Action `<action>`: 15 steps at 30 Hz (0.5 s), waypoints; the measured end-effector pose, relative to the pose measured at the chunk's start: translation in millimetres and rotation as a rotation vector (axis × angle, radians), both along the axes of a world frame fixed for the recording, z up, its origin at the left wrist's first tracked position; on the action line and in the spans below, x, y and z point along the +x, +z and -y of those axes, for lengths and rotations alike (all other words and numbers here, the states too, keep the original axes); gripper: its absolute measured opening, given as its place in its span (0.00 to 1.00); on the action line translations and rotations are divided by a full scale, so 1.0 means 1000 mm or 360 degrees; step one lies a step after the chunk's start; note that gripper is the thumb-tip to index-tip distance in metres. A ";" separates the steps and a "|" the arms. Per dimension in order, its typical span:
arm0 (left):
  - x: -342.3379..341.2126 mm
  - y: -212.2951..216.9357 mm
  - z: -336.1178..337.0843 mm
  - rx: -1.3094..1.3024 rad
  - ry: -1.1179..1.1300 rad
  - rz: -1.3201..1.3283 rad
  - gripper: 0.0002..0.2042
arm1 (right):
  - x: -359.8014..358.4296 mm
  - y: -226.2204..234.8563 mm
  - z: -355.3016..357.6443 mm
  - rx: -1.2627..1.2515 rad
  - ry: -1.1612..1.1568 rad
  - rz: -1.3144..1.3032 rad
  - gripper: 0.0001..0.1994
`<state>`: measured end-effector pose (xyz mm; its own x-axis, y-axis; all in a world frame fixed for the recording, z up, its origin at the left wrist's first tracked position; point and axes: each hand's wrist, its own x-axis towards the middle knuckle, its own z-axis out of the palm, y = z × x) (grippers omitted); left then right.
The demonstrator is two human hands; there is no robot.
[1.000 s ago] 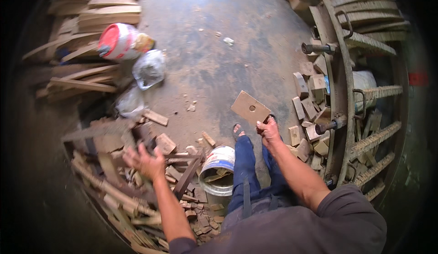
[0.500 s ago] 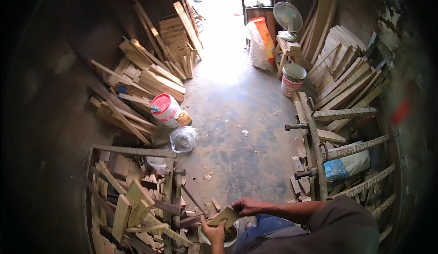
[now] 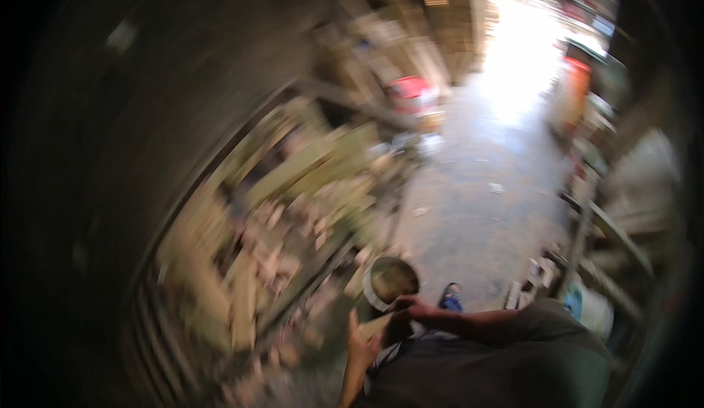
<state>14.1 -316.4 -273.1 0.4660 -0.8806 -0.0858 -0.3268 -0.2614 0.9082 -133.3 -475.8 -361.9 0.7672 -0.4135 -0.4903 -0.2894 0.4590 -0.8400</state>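
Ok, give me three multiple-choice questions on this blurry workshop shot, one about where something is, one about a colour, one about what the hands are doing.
1. Where is the round bucket?
A. on the floor just ahead of the two hands
B. on a shelf at the far left
C. out in the bright doorway

2. What colour is the shoe beside the bucket?
A. yellow
B. blue
C. white

3. How are the left hand and right hand placed?
A. spread far apart
B. both raised overhead
C. close together on a small wooden piece

Answers: 1 A, the bucket sits right above the hands at the lower middle. 2 B, the toe next to the bucket shows blue. 3 C, both hands meet at a pale flat piece, though blur hides the exact grip.
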 end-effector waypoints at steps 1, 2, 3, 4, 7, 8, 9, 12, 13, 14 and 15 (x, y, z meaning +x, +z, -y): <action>0.015 -0.002 -0.035 -0.0010 0.0148 -0.0032 0.41 | 0.017 0.011 -0.022 -0.0019 0.0033 0.0072 0.11; 0.025 -0.005 -0.064 -0.0056 0.0323 -0.0073 0.42 | 0.031 0.016 -0.032 -0.0321 0.0373 0.0273 0.10; 0.034 -0.005 -0.097 -0.0042 0.0462 -0.0251 0.42 | 0.044 0.021 -0.058 -0.0541 0.0553 0.0158 0.09; 0.048 0.002 -0.123 -0.0080 0.0582 -0.0429 0.43 | 0.062 0.034 -0.079 -0.0804 0.0713 0.0084 0.10; 0.087 0.024 -0.213 -0.0359 0.0853 -0.0168 0.36 | 0.132 0.058 -0.152 -0.0631 0.0931 0.0120 0.07; 0.069 0.020 -0.234 -0.0368 0.1011 -0.0202 0.35 | 0.136 0.061 -0.169 -0.0647 0.1096 0.0109 0.07; 0.067 0.029 -0.255 -0.0390 0.1116 -0.0225 0.33 | 0.152 0.070 -0.191 -0.0680 0.1206 0.0105 0.06; 0.085 0.040 -0.318 -0.0425 0.1425 0.0033 0.29 | 0.223 0.087 -0.256 -0.0853 0.1512 0.0367 0.10; 0.089 0.034 -0.337 -0.0391 0.1529 0.0113 0.28 | 0.250 0.094 -0.276 -0.1091 0.1684 0.0452 0.11; 0.084 0.033 -0.348 -0.0423 0.1678 0.0072 0.27 | 0.266 0.098 -0.293 -0.1342 0.1845 0.0544 0.12; 0.078 0.036 -0.361 -0.0441 0.1848 0.0041 0.26 | 0.279 0.110 -0.318 -0.1253 0.1887 0.0639 0.12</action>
